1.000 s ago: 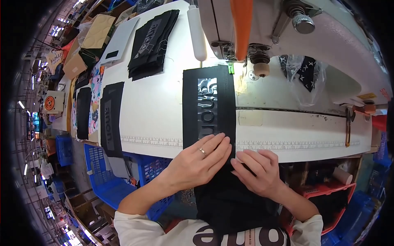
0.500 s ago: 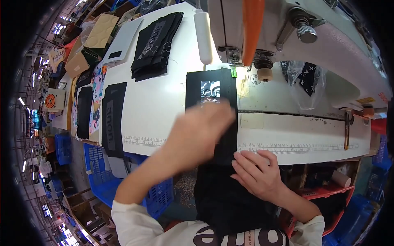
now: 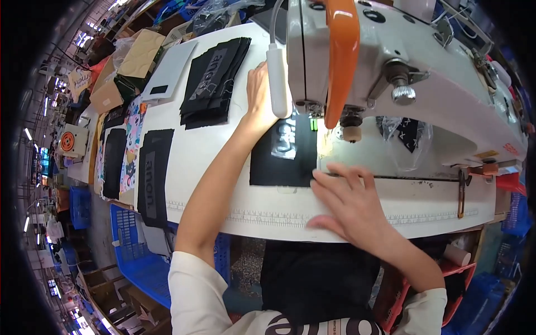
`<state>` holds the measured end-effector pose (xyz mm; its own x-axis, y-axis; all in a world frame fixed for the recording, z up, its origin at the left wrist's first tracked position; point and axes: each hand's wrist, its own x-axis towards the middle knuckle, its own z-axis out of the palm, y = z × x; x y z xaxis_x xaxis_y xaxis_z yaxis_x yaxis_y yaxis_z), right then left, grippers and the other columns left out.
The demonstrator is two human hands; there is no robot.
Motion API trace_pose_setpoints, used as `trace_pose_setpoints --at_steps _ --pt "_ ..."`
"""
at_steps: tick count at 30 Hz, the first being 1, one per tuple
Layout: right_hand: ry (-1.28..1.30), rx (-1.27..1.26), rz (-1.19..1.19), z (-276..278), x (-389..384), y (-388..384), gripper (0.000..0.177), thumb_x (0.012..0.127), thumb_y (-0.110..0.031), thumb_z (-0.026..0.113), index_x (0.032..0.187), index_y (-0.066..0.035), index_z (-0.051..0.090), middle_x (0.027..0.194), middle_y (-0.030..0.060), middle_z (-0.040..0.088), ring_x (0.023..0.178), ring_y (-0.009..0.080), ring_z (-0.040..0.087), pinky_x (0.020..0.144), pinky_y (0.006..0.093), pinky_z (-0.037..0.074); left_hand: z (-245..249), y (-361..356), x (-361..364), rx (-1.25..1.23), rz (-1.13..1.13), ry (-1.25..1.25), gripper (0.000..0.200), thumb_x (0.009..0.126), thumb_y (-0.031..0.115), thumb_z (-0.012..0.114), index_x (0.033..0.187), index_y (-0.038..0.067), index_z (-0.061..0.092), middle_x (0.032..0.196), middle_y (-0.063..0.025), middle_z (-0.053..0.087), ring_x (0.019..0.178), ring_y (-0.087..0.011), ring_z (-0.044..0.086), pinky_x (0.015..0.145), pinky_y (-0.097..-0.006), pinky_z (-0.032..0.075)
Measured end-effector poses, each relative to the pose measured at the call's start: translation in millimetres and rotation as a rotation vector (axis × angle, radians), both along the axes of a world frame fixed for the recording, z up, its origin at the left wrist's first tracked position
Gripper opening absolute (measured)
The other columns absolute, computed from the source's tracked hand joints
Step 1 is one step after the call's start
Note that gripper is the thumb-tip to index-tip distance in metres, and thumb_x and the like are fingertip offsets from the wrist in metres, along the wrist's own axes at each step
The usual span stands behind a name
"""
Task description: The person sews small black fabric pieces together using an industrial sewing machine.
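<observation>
A black cloth piece (image 3: 268, 167) with a shiny printed label lies on the white sewing table (image 3: 223, 184), its right edge by the needle area of the sewing machine (image 3: 446, 106). My left hand (image 3: 258, 92) is at the far end of the cloth, partly behind the white lamp (image 3: 277, 84); what its fingers hold, if anything, is hidden. Beside the cloth's near right corner is my right hand (image 3: 349, 204), slightly blurred, with its fingers spread and the thumb apart.
A stack of black printed pieces (image 3: 215, 84) lies at the back left, more black pieces (image 3: 156, 173) at the left edge. A plastic-wrapped patterned piece (image 3: 410, 134) is under the machine arm. Below are a blue basket (image 3: 134, 245) and a red basket (image 3: 469, 279).
My left hand has moved from over the cloth to its far end. The cloth has shifted away from me, off the table's front edge. My right hand's fingers have spread.
</observation>
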<state>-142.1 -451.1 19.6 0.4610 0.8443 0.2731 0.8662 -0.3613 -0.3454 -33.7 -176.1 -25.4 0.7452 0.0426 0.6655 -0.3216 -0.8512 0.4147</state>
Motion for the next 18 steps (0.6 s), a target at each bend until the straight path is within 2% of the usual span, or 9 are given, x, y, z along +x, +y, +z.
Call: trace_pose_setpoints --at_steps 2,3,4,11,13,15,16,18 --pt "-0.007 0.005 -0.002 -1.3 20.1 10.1 0.059 0.078 -0.042 0.077 0.120 -0.003 0.064 0.135 0.0070 0.057 0.132 0.0295 0.045 0.108 0.0480 0.033 -5.7 4.0 17.1 -0.044 -0.045 -0.036 0.019 0.090 0.023 0.060 0.087 0.004 0.060 0.083 -0.0160 0.062 0.087 -0.0375 0.058 0.084 -0.0487 0.041" --pt "-0.007 0.008 -0.004 -2.4 26.0 13.0 0.060 0.078 -0.043 0.077 0.120 -0.003 0.064 0.135 0.0066 0.057 0.133 0.0302 0.043 0.109 0.0477 0.032 -6.8 4.7 22.8 -0.231 -0.027 0.042 0.022 0.093 0.025 0.056 0.087 0.004 0.060 0.084 -0.0170 0.062 0.086 -0.0374 0.057 0.084 -0.0486 0.041" --pt "-0.013 0.009 -0.009 -3.0 30.3 14.5 0.060 0.078 -0.043 0.077 0.120 -0.003 0.064 0.135 0.0066 0.057 0.133 0.0302 0.043 0.109 0.0477 0.032 -8.6 5.3 29.6 -0.265 -0.007 0.056 0.023 0.095 0.026 0.054 0.088 0.004 0.060 0.084 -0.0170 0.062 0.086 -0.0371 0.057 0.084 -0.0484 0.041" --pt "-0.030 0.021 -0.047 -12.2 39.9 20.9 0.060 0.078 -0.045 0.076 0.122 -0.006 0.064 0.135 0.0056 0.056 0.134 0.0313 0.041 0.111 0.0474 0.030 -30.5 15.6 72.6 -0.142 0.154 0.127 0.031 0.102 0.029 0.043 0.095 0.003 0.059 0.085 -0.0171 0.061 0.086 -0.0352 0.057 0.080 -0.0470 0.044" --pt "-0.033 0.016 -0.051 -13.7 40.3 21.9 0.061 0.078 -0.046 0.076 0.122 -0.006 0.064 0.135 0.0055 0.056 0.134 0.0312 0.041 0.111 0.0476 0.030 -34.6 19.6 78.8 -0.173 0.172 0.149 0.034 0.105 0.030 0.040 0.097 0.003 0.059 0.085 -0.0172 0.061 0.086 -0.0347 0.056 0.079 -0.0467 0.045" --pt "-0.041 0.013 -0.067 -14.4 39.7 22.9 0.061 0.078 -0.047 0.076 0.122 -0.006 0.064 0.134 0.0052 0.057 0.133 0.0311 0.042 0.111 0.0478 0.030 3.2 -1.3 44.2 -0.394 0.141 0.214 0.033 0.104 0.030 0.041 0.098 0.002 0.059 0.086 -0.0169 0.061 0.085 -0.0343 0.057 0.079 -0.0450 0.046" --pt "-0.042 0.011 -0.069 -14.7 39.7 22.8 0.061 0.078 -0.047 0.076 0.122 -0.006 0.064 0.134 0.0052 0.057 0.133 0.0311 0.042 0.111 0.0478 0.030 32.5 -16.0 18.5 -0.612 0.108 0.277 0.032 0.104 0.029 0.042 0.100 0.002 0.059 0.086 -0.0166 0.061 0.085 -0.0338 0.058 0.078 -0.0434 0.046" --pt "-0.038 0.033 -0.063 -15.6 39.7 22.5 0.062 0.078 -0.047 0.076 0.122 -0.006 0.064 0.133 0.0052 0.057 0.133 0.0309 0.042 0.111 0.0482 0.030 38.7 -14.9 -2.1 -0.828 0.070 0.341 0.031 0.103 0.028 0.043 0.102 0.001 0.059 0.086 -0.0163 0.061 0.084 -0.0334 0.059 0.077 -0.0417 0.047"
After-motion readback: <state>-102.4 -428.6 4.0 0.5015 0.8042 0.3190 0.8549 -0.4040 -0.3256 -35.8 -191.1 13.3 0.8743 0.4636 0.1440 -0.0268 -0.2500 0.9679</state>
